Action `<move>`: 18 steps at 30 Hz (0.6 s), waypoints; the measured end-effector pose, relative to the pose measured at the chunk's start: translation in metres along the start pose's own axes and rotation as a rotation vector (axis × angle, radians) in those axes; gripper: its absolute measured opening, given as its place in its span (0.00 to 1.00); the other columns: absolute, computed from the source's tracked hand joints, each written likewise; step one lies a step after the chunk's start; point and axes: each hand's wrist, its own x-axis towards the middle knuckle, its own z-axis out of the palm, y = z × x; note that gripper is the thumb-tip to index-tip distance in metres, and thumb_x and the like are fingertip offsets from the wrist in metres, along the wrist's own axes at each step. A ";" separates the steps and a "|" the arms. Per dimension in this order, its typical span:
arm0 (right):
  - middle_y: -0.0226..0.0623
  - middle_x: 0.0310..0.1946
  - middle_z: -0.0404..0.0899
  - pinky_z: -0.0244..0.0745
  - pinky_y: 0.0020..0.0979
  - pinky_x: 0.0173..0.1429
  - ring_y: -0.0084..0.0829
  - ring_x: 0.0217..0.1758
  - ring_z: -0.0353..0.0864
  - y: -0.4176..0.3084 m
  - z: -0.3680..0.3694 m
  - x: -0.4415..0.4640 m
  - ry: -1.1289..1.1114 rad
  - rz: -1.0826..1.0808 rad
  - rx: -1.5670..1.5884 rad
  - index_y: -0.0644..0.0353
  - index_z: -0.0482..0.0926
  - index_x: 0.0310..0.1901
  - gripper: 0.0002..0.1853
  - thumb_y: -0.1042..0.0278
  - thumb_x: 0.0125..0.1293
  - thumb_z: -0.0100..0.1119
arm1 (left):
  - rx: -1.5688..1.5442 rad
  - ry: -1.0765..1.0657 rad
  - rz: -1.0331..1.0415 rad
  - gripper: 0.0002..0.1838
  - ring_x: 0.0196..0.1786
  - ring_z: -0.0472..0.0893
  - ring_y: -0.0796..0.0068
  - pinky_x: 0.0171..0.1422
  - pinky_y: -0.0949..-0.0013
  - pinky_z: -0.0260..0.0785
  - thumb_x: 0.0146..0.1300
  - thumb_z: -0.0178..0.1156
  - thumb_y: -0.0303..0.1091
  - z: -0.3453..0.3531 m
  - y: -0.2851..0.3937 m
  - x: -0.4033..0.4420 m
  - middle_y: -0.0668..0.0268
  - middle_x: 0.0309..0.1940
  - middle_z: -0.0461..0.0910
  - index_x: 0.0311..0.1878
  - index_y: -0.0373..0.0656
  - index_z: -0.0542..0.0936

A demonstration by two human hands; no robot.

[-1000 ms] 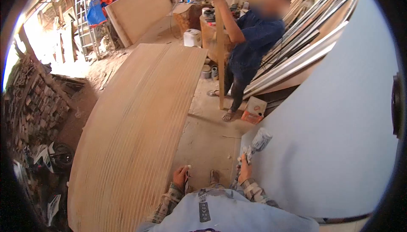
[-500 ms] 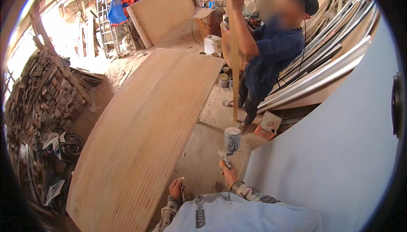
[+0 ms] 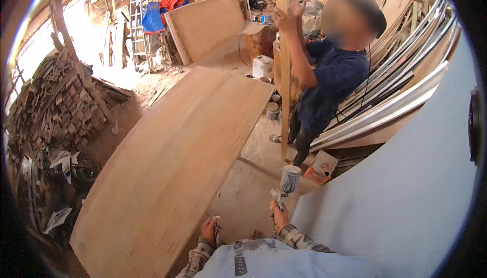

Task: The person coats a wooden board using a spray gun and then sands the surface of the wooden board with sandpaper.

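My right hand (image 3: 280, 219) is wrapped round the handle of a paint spray gun (image 3: 290, 179), whose grey, paint-streaked cup stands on top, tilted slightly right. My left hand (image 3: 208, 229) is closed in front of my body, near the edge of the large wooden panel (image 3: 172, 171). A small pale bit shows at its fingertips and something thin hangs below, too small to name. To the right of the spray gun rises a big white panel (image 3: 385, 197).
A person (image 3: 335, 70) in a dark shirt holds a long upright wooden board (image 3: 284, 75) beyond the spray gun. Cans (image 3: 272, 110) and a white jug (image 3: 262, 67) stand on the floor. Stacked wood scraps (image 3: 61, 105) lie left; long strips (image 3: 390, 85) lean at right.
My view has shifted, so the scene sits lower and farther right. Both my hands keep their holds. The person's other hand has come up by the board.
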 end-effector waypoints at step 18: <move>0.26 0.33 0.74 0.68 0.27 0.32 0.19 0.28 0.70 0.024 0.095 -0.020 -0.034 -0.116 -0.079 0.57 0.74 0.60 0.30 0.46 0.65 0.65 | -0.063 0.047 0.119 0.17 0.27 0.73 0.77 0.34 0.72 0.66 0.68 0.60 0.46 -0.099 -0.023 -0.016 0.69 0.23 0.74 0.36 0.38 0.80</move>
